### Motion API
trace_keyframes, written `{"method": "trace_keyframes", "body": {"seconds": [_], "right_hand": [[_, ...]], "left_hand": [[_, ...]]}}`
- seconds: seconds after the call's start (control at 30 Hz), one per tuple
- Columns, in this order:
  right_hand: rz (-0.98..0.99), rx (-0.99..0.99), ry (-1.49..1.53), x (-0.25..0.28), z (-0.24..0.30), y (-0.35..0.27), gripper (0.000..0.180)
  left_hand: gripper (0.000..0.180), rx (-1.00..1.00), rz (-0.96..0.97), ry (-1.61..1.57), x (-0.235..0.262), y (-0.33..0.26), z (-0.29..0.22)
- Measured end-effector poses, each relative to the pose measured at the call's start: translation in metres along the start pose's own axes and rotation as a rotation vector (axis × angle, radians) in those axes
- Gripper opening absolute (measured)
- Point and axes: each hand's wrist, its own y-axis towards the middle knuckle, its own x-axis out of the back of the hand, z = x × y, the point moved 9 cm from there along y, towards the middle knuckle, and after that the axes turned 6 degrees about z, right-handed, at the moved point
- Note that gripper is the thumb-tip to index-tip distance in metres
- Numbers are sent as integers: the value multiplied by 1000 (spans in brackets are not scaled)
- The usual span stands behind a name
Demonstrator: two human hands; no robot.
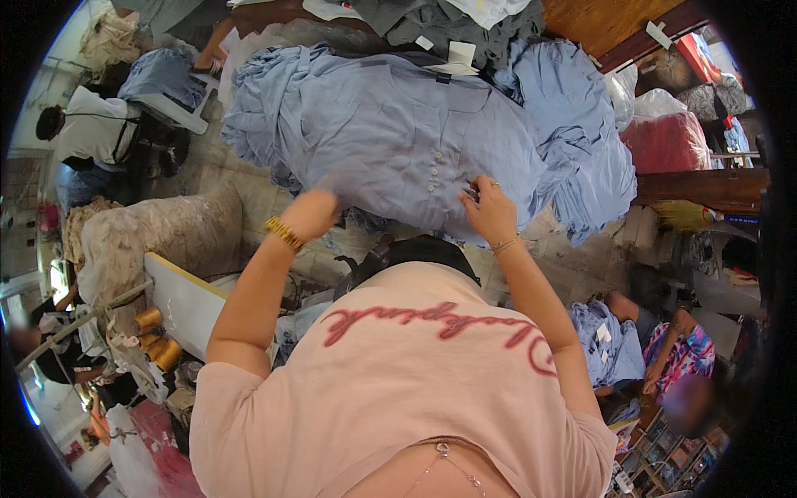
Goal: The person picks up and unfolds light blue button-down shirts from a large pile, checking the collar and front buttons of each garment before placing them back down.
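A light blue buttoned shirt (390, 133) lies spread on top of a heap of similar blue garments in the upper middle of the head view. My left hand (311, 212) grips the shirt's lower edge, its fingers tucked under the cloth. My right hand (490, 207) pinches the fabric just below the row of white buttons (432, 174). A gold bracelet sits on my left wrist, a thin chain on the right. My pink top fills the lower part of the view.
More blue garments (581, 124) hang off the right side. Dark grey clothes (448, 25) lie behind. A person in white (91, 124) sits at the left. Another person (664, 357) sits lower right. Thread spools (154, 332) and a bulging sack (158, 232) stand at the left.
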Motion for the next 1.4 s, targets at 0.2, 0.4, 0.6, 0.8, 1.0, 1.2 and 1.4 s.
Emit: {"method": "trace_keyframes", "body": {"seconds": [0.2,0.4,0.6,0.8,1.0,1.2,1.4], "right_hand": [[28,73,271,-22,-10,4,19],[48,190,389,-33,25,-3,26],[-144,85,595,-37,10,-15,29],[-83,147,96,-24,24,-17,29],[-69,181,-25,-23,37,-17,23],[5,210,-71,-30,42,-10,20],[-14,146,-8,-28,32,-17,20]], "left_hand": [[29,-270,-138,-297,7,-22,-35],[23,-230,-288,-860,-5,53,-81],[21,-130,-632,-491,19,69,-102],[17,-181,-665,-558,13,68,-91],[17,-152,-574,-806,9,64,-86],[18,-256,-616,-812,11,58,-93],[18,-222,-352,-786,3,51,-94]]}}
